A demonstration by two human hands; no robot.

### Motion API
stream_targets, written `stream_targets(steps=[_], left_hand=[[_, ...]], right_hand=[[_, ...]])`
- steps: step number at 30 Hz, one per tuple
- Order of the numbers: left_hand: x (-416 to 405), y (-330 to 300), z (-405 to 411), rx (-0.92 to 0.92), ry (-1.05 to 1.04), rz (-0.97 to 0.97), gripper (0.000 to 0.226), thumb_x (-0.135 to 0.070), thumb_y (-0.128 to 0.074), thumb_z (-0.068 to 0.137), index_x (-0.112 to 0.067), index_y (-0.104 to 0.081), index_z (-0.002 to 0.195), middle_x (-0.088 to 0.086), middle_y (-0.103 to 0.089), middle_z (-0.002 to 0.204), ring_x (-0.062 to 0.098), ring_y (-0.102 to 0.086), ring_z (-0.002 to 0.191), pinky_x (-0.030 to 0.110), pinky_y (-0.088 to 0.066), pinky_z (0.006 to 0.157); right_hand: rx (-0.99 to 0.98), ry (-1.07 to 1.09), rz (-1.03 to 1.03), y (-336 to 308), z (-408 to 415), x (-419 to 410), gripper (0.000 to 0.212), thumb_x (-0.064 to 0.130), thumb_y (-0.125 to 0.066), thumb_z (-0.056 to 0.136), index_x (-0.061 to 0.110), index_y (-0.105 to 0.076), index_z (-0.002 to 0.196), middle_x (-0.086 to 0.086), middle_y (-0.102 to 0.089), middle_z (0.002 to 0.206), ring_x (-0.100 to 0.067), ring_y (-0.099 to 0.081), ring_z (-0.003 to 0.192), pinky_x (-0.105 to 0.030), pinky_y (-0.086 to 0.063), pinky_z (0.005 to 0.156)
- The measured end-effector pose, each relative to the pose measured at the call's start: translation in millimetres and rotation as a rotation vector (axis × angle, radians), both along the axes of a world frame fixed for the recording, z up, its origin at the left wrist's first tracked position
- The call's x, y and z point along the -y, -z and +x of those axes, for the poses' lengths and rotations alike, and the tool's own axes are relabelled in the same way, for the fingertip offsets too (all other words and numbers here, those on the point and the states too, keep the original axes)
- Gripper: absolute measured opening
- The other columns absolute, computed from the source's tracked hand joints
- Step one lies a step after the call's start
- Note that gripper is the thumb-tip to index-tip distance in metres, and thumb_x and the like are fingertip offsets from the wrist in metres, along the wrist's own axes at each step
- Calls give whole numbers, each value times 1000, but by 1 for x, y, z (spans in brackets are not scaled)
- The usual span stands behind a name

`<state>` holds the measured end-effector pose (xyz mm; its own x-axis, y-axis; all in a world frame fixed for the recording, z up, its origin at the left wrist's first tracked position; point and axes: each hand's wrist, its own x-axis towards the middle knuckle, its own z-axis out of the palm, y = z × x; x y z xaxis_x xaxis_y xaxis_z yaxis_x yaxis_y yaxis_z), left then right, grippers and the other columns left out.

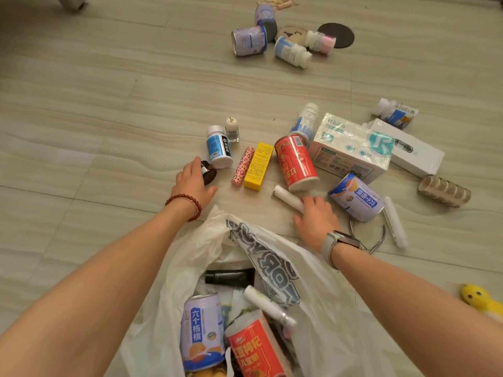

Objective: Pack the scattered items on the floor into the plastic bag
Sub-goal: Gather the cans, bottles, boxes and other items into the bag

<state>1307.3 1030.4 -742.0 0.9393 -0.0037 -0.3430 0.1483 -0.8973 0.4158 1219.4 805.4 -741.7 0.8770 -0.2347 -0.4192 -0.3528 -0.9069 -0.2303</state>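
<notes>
Nearest: translucent white plastic bag with grey lettering (313,281), mouth open on the pale wood-grain floor (81,104). Inside it: blue-and-white drink can (202,333), red drink can (254,349), black tube (230,277), slim white spray bottle (268,304).

Right hand (315,220), grey watch on the wrist: fingers curled over the near end of a white cylindrical tube (288,198) lying on the floor just beyond the bag; whether they fully clasp it cannot be told.

Left hand (193,183), red bead bracelet on the wrist: fingers straight and spread, resting against a small dark brown jar (209,172), not wrapped round it.

Mid row, left to right: white pill bottle with blue label (219,146); small glass bottle with white cap (232,129), upright; pink leopard-print tube (243,165); yellow carton (258,165) beside it; red can (296,163) on its side; white bottle with pale blue label (304,122); wrapped tissue pack (351,148); white oblong box (411,148); blue-and-white can (358,197) on its side; white stick (396,221); metal nippers (377,240); brown cardboard holder (443,190); white bottle (396,112).

Right edge: yellow plush toy (480,299).

Far: cluster of pale blue cans and white bottles (272,40), dark round disc (337,35)
</notes>
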Motion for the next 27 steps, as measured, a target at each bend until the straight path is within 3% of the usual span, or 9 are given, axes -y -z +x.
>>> stream_targets(steps=[4,6,10,14,17,21,25,27], left_hand=[[2,4,6,108,-253,-210,51,-13,-62,82,-6,-41,128,18,-45,133,31,-46,120,35,-36,101],[1,1,1,143,-283,-281,41,-13,-64,80,-7,-51,119,16,-53,124,28,-52,111,31,-40,93],[-4,-24,-26,163,-92,-412,33,-10,-65,79,-10,-58,111,9,-61,111,19,-56,96,27,-45,85],[-14,-60,-66,188,172,-423,37,-15,-67,76,-9,-60,112,8,-63,107,20,-60,89,24,-50,81],[-19,-68,-104,123,356,-340,51,-39,-60,69,-11,-60,112,1,-61,103,11,-55,84,6,-42,75],[-23,-65,-143,-5,476,-145,43,-29,-64,80,-20,-54,121,1,-61,117,13,-56,100,25,-45,89],[-22,-68,-152,-49,702,69,56,-61,-45,77,-30,-50,123,-9,-59,121,10,-49,113,28,-37,95],[-17,-71,-147,-5,683,46,72,-69,-25,67,-29,-53,120,-8,-60,118,11,-49,113,28,-37,95]], right_hand=[[-49,2,3,3,2,2,29,20,-46,91,9,-48,117,-13,-49,119,-30,-49,106,-39,-44,83],[-47,28,64,-2,3,1,28,22,-45,90,8,-52,113,-13,-54,114,-30,-54,99,-36,-44,78],[63,61,363,-38,-3,-1,26,20,-47,91,4,-59,108,-8,-57,92,-22,-52,82,-30,-40,69],[170,-119,461,-79,-26,-4,24,23,-49,92,10,-59,110,-3,-54,90,-17,-49,82,-29,-38,71],[189,-263,461,-89,-54,-10,23,24,-50,90,15,-60,109,0,-56,90,-14,-49,79,-26,-36,70],[136,-498,373,-87,-80,-23,32,35,-45,85,21,-59,110,11,-49,88,-9,-48,79,-29,-42,74],[119,-723,311,-87,-94,-28,29,29,-45,91,21,-59,115,4,-61,103,-14,-52,95,-23,-37,77],[178,-745,286,-88,-91,-21,31,29,-45,90,20,-59,117,-1,-61,109,-18,-52,101,-29,-40,84]])
